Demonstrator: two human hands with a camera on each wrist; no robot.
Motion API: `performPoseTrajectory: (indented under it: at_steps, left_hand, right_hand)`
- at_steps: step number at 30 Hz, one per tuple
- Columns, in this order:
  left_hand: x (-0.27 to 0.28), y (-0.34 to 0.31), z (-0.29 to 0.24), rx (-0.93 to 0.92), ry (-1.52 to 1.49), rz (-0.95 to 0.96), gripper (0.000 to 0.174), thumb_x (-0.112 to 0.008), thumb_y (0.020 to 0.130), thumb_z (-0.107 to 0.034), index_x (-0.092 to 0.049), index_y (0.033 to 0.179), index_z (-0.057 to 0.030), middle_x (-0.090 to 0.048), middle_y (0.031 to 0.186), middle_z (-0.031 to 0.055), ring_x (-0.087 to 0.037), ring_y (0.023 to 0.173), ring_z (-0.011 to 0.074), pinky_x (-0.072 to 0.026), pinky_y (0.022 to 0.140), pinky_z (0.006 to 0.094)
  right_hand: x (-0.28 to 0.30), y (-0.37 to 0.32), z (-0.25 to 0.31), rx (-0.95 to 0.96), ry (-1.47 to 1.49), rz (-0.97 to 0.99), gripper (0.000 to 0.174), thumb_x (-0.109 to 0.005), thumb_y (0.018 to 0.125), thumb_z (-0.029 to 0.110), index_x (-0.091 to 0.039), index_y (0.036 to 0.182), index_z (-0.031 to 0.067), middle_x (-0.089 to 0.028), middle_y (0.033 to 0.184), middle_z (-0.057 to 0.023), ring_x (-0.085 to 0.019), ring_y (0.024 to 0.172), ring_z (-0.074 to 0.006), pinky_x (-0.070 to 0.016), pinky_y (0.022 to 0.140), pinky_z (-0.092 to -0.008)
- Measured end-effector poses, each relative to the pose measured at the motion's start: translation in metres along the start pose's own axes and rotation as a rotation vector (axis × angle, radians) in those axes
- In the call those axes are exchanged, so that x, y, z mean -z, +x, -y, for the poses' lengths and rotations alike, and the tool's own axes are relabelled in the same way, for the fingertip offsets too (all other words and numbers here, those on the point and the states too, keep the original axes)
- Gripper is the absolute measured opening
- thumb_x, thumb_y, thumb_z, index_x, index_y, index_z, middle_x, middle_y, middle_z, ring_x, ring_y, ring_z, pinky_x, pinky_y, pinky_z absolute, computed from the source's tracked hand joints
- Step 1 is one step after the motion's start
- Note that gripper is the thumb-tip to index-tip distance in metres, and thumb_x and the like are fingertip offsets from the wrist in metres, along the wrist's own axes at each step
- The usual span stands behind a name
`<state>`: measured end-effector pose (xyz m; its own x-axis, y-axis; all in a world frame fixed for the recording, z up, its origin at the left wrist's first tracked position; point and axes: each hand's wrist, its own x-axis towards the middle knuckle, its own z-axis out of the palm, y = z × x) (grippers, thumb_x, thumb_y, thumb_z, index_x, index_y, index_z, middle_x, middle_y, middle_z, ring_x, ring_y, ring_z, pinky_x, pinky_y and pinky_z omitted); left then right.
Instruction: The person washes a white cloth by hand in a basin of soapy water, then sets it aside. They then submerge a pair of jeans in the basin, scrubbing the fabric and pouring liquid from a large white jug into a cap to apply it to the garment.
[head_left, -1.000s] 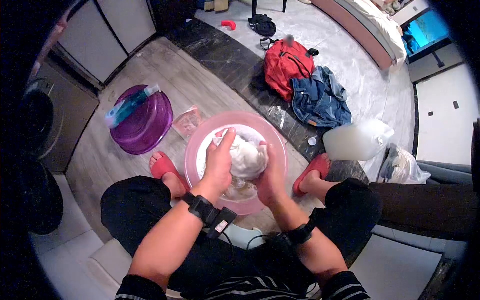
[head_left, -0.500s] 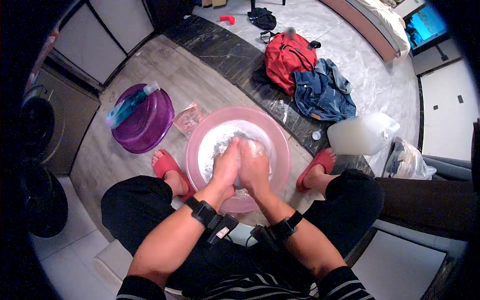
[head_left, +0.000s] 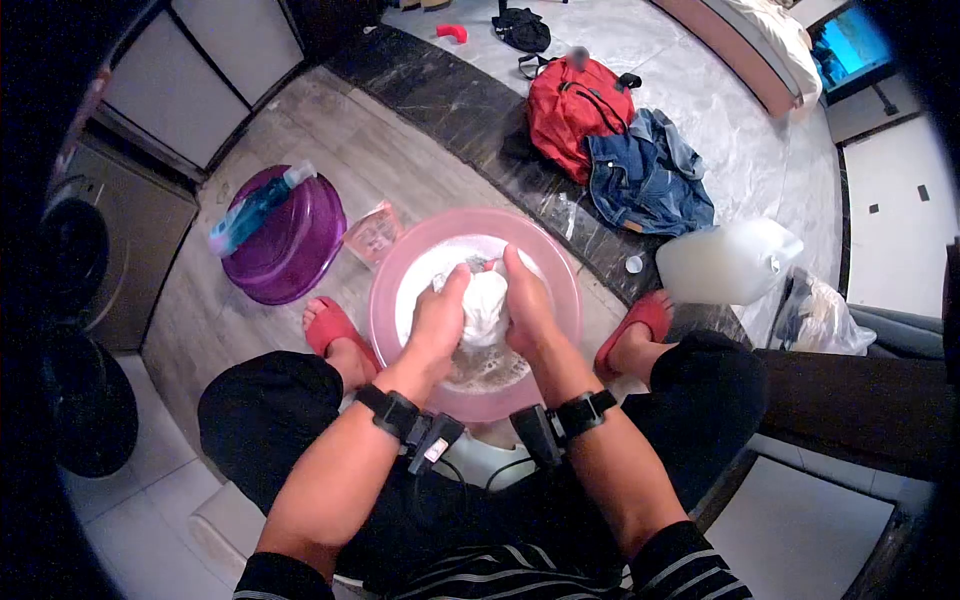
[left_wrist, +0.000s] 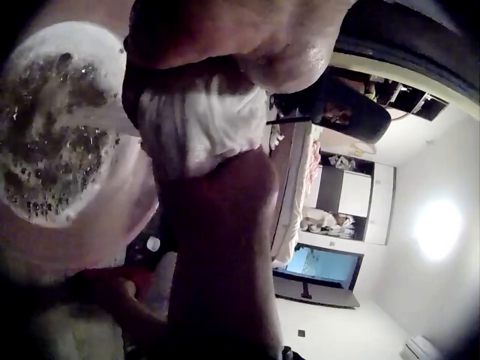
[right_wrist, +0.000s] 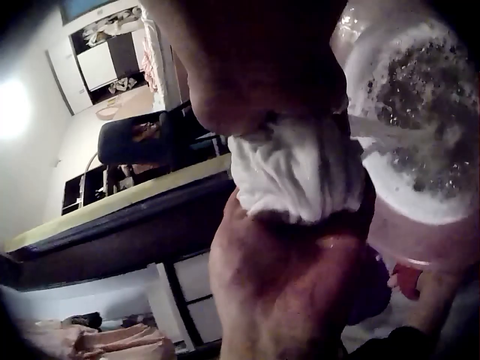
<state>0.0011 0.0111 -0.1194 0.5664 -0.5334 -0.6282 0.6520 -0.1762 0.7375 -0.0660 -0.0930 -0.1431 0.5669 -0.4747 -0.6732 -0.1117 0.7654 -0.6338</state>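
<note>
A wood-look floor [head_left: 345, 125] lies under a seated person with black straps on both forearms. Near the knees, a pink basin [head_left: 560, 262] holds sudsy water. Over it, the left hand [head_left: 437, 325] and right hand [head_left: 530, 305] face each other, both grips clamped on a bunched, wet white cloth [head_left: 484, 308]; water streams from it into the basin. A red slipper is on each foot, one on either side of the pink basin. Left of the pink basin are a clear packet [head_left: 374, 233] and a purple tub [head_left: 290, 255] with a blue-green bottle [head_left: 255, 212] lying across it; to its right is a whitish jug [head_left: 725, 263]. Beyond it lie a denim garment [head_left: 650, 180], a red bag [head_left: 572, 115] and, farthest, a black cap [head_left: 522, 30].
</note>
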Motion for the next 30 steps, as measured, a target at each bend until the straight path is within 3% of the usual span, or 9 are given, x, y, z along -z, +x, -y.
performPoseTrajectory:
  at_steps: [3, 7, 10, 14, 19, 22, 25, 28, 30]
  left_hand:
    - [0.011, 0.015, 0.004, -0.022, 0.086, -0.013, 0.051, -0.060, 0.091, -0.030, -0.052, 0.121, 0.0098, -0.064, 0.105, 0.0133, -0.060, 0.094, 0.0170, -0.0464, 0.080, 0.0281]
    - [0.022, 0.020, 0.011, 0.016, 0.388, 0.008, 0.037, -0.059, 0.089, -0.024, -0.058, 0.114, 0.0038, -0.064, 0.098, 0.0097, -0.059, 0.087, 0.0149, -0.0461, 0.076, 0.0270]
    - [0.028, 0.025, 0.013, 0.061, 0.441, -0.006, 0.028, -0.058, 0.088, -0.020, -0.061, 0.108, 0.0005, -0.064, 0.094, 0.0068, -0.057, 0.082, 0.0132, -0.0455, 0.073, 0.0265]
    - [0.032, 0.030, 0.016, -0.003, 0.429, -0.033, 0.025, -0.058, 0.087, -0.018, -0.062, 0.103, 0.0001, -0.063, 0.091, 0.0051, -0.057, 0.081, 0.0130, -0.0454, 0.073, 0.0272]
    - [0.033, 0.028, 0.012, -0.038, 0.491, -0.020, 0.025, -0.058, 0.086, -0.018, -0.061, 0.103, 0.0007, -0.064, 0.092, 0.0061, -0.057, 0.083, 0.0139, -0.0457, 0.075, 0.0276]
    - [0.033, 0.027, 0.009, -0.042, 0.546, -0.007, 0.027, -0.058, 0.086, -0.019, -0.062, 0.105, 0.0003, -0.064, 0.094, 0.0079, -0.058, 0.085, 0.0148, -0.0458, 0.077, 0.0278]
    - [0.032, 0.027, 0.011, -0.071, 0.585, -0.017, 0.031, -0.059, 0.086, -0.021, -0.062, 0.107, 0.0004, -0.065, 0.096, 0.0107, -0.060, 0.089, 0.0177, -0.0463, 0.080, 0.0292]
    - [0.034, 0.030, 0.018, -0.117, 0.642, -0.023, 0.034, -0.060, 0.085, -0.024, -0.061, 0.107, 0.0015, -0.066, 0.099, 0.0137, -0.062, 0.093, 0.0216, -0.0466, 0.082, 0.0310]
    - [0.036, 0.034, 0.020, -0.122, 0.668, -0.026, 0.036, -0.061, 0.084, -0.025, -0.061, 0.107, 0.0024, -0.066, 0.102, 0.0153, -0.062, 0.094, 0.0237, -0.0465, 0.084, 0.0320]
  right_hand:
    - [0.024, 0.026, -0.023, -0.002, -0.096, -0.073, 0.063, -0.041, 0.095, 0.056, -0.062, 0.109, -0.0014, -0.065, 0.100, -0.0133, -0.062, 0.086, -0.0249, -0.0488, 0.073, -0.0381]
    - [0.053, 0.053, -0.048, -0.063, -0.394, -0.222, 0.066, -0.040, 0.094, 0.055, -0.060, 0.111, -0.0051, -0.064, 0.106, -0.0189, -0.062, 0.091, -0.0278, -0.0488, 0.076, -0.0414]
    - [0.084, 0.072, -0.072, -0.147, -0.352, -0.122, 0.050, -0.039, 0.097, 0.050, -0.056, 0.112, 0.0051, -0.063, 0.100, -0.0091, -0.061, 0.087, -0.0230, -0.0490, 0.075, -0.0401]
    - [0.123, 0.098, -0.108, -0.239, -0.451, -0.216, 0.050, -0.043, 0.095, 0.050, -0.054, 0.112, 0.0046, -0.060, 0.107, -0.0101, -0.059, 0.094, -0.0230, -0.0485, 0.075, -0.0421]
    - [0.139, 0.098, -0.115, -0.080, -0.538, -0.368, 0.045, -0.054, 0.091, 0.041, -0.052, 0.119, 0.0053, -0.056, 0.119, -0.0142, -0.055, 0.108, -0.0292, -0.0464, 0.085, -0.0497]
    - [0.129, 0.080, -0.102, 0.380, -1.213, -0.545, 0.053, -0.065, 0.083, 0.032, -0.048, 0.128, 0.0095, -0.055, 0.122, -0.0163, -0.052, 0.113, -0.0365, -0.0411, 0.093, -0.0549]
    - [0.107, 0.065, -0.095, 0.629, -1.536, -0.147, 0.069, -0.072, 0.075, 0.027, -0.042, 0.135, 0.0116, -0.051, 0.128, -0.0170, -0.048, 0.118, -0.0396, -0.0351, 0.099, -0.0578]
    - [0.094, 0.044, -0.111, 0.284, -1.953, 0.123, 0.077, -0.073, 0.074, 0.028, -0.037, 0.140, 0.0134, -0.043, 0.139, -0.0134, -0.042, 0.126, -0.0377, -0.0302, 0.104, -0.0582]
    - [0.099, 0.044, -0.120, 0.135, -2.022, 0.140, 0.077, -0.069, 0.077, 0.036, -0.035, 0.142, 0.0140, -0.033, 0.147, -0.0132, -0.033, 0.133, -0.0378, -0.0263, 0.108, -0.0569]
